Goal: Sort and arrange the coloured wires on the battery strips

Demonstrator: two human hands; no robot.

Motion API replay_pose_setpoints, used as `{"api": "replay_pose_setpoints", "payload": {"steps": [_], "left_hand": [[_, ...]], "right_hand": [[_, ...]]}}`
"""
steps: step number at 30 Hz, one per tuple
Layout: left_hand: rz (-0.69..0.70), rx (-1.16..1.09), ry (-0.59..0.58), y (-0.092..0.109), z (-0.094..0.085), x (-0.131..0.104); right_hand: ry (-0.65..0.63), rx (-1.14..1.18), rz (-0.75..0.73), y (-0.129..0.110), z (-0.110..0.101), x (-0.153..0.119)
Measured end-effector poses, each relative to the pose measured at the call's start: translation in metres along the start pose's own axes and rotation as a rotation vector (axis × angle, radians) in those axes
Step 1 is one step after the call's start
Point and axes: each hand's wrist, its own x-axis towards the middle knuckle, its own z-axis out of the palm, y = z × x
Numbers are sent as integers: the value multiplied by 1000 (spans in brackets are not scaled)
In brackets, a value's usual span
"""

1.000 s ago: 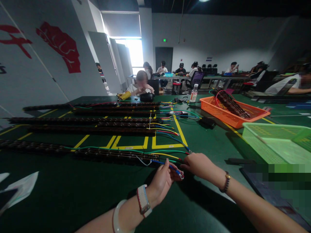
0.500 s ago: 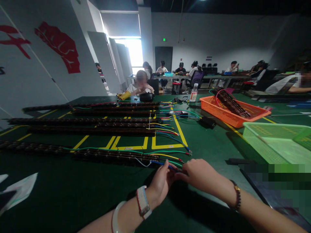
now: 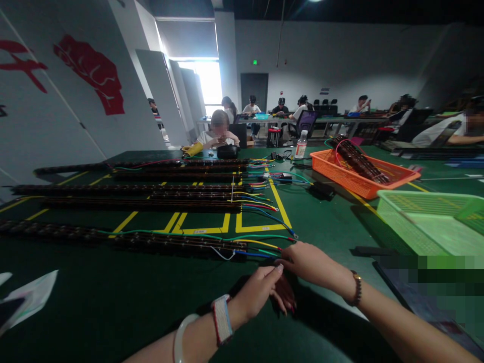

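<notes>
A long dark strip (image 3: 170, 243) lies across the green table (image 3: 113, 307) in front of me, with blue, green, yellow and red wires (image 3: 260, 251) coming out of its right end. My right hand (image 3: 312, 263) reaches in from the right, and its fingertips close on the ends of those wires. My left hand (image 3: 264, 292) hovers just below and to the left of it, fingers spread and pointing down to the right, holding nothing. A watch and a pale bangle sit on my left wrist, and a bead bracelet on my right.
Several more dark strips (image 3: 143, 189) with coloured wires lie further back over yellow tape lines. An orange basket (image 3: 340, 176) holding strips and a green basket (image 3: 416, 222) stand at the right. A bottle (image 3: 301, 145), white paper (image 3: 30, 295) and seated people (image 3: 219, 132) are around.
My left hand has let go of the wire ends and dropped away, fingers opening. My right hand has stayed at the wire tips, shifting slightly.
</notes>
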Motion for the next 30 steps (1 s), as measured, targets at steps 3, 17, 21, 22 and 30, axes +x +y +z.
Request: {"api": "replay_pose_setpoints", "payload": {"steps": [3, 17, 21, 22, 30], "left_hand": [[10, 99, -24, 0, 1, -1], [-1, 175, -105, 3, 1, -1], [-7, 173, -116, 5, 2, -2], [-9, 176, -117, 5, 2, -3], [-8, 214, -114, 6, 4, -4]], "right_hand": [[-45, -12, -19, -2, 8, 2], [-70, 29, -27, 3, 14, 7], [148, 255, -32, 19, 6, 17], [248, 299, -35, 23, 7, 21], [500, 395, -245, 40, 44, 47]]}}
